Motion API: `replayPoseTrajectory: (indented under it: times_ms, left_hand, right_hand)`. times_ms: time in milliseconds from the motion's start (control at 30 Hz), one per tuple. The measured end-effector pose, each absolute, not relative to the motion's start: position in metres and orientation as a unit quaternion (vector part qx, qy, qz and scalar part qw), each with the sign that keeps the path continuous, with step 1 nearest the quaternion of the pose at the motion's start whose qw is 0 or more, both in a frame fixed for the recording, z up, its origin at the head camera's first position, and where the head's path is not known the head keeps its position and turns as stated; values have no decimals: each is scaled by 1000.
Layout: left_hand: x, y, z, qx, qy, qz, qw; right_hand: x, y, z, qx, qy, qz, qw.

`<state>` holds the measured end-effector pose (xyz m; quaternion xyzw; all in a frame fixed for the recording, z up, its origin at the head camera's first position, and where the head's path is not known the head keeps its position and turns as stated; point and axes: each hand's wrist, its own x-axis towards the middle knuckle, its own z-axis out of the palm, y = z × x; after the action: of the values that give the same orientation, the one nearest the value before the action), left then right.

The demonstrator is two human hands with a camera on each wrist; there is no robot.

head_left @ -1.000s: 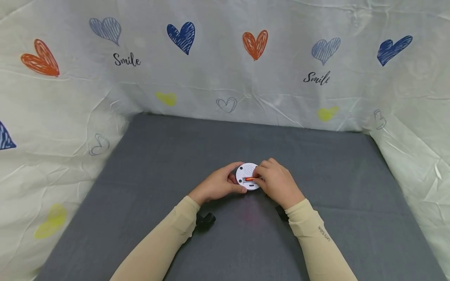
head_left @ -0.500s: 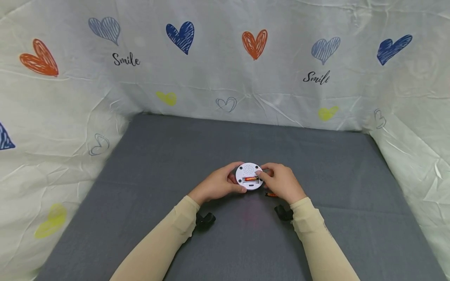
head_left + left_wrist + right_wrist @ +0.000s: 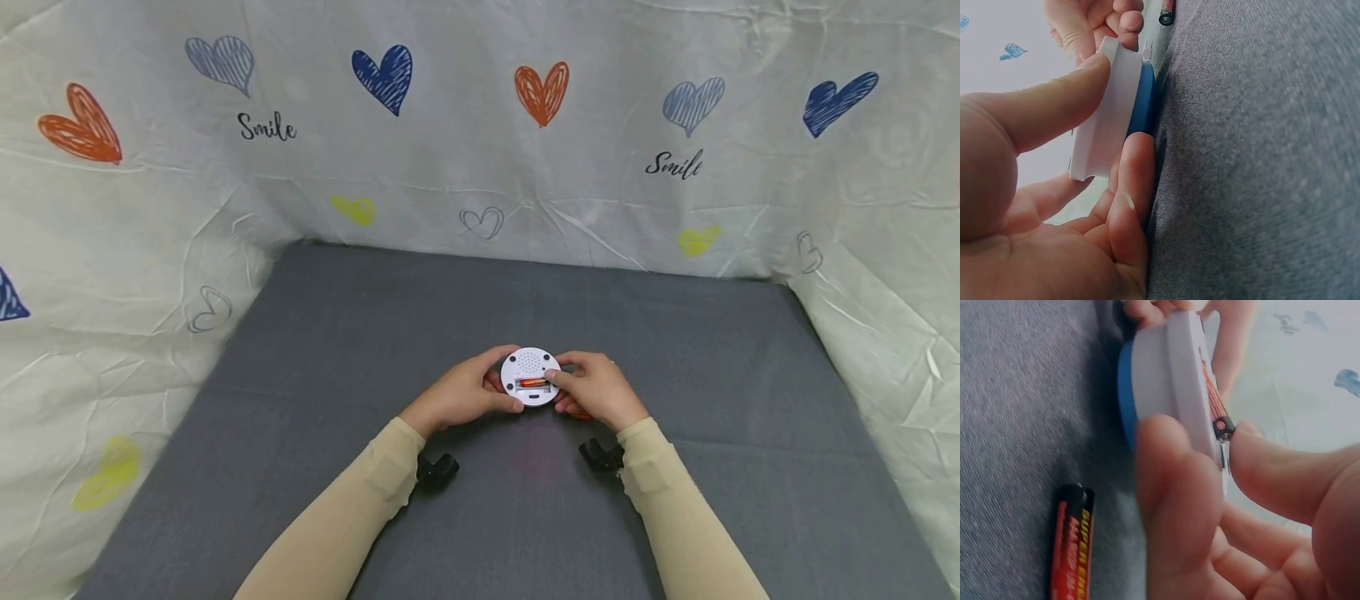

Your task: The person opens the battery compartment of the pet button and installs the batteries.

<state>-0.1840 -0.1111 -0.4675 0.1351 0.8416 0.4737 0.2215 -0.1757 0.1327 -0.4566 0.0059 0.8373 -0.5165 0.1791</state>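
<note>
Both forearms, in tan sleeves, reach forward from the near edge of the grey mat (image 3: pixel 315 333) and meet near its middle, a little toward the near edge. The left hand (image 3: pixel 461 396) lies palm inward with its thumb curled over the top rim and its fingers curled under the lower side of a small round device (image 3: pixel 529 377), gripping it from the left. The right hand (image 3: pixel 596 390) comes in from the right, its thumb and forefinger pinching the device's right rim, the thumb tip pressing at the end of a battery (image 3: pixel 533 382) seated in the open slot. The device is a flat disc of smooth white plastic with a field of tiny holes on the upturned face, a rectangular battery slot across it, and a blue layer on the underside that rests against the mat, plain in the wrist views (image 3: pixel 1143 100). The seated battery is slim and cylindrical, red-orange with a dark end cap (image 3: pixel 1222 427). A second battery (image 3: pixel 1070 547) of the same kind, red and black with yellow lettering, lies loose on the mat just beside the device, under the right hand. The mat is a soft, finely woven cloth; behind it and to both sides hangs a crinkled pale sheet (image 3: pixel 480 150) printed with hearts and the word Smile.
</note>
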Motion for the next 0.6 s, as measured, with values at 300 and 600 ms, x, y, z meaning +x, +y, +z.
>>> replayPoseTrajectory:
  times_ms: [300,600]
  left_hand:
    - [-186,-112,-468,138,833,484,229]
    - [-187,-112,-469,140,835,480,228]
  right_hand:
    - [-175,130,-456,7,845,-512,153]
    - [-176,129,-459,1,850,-503,155]
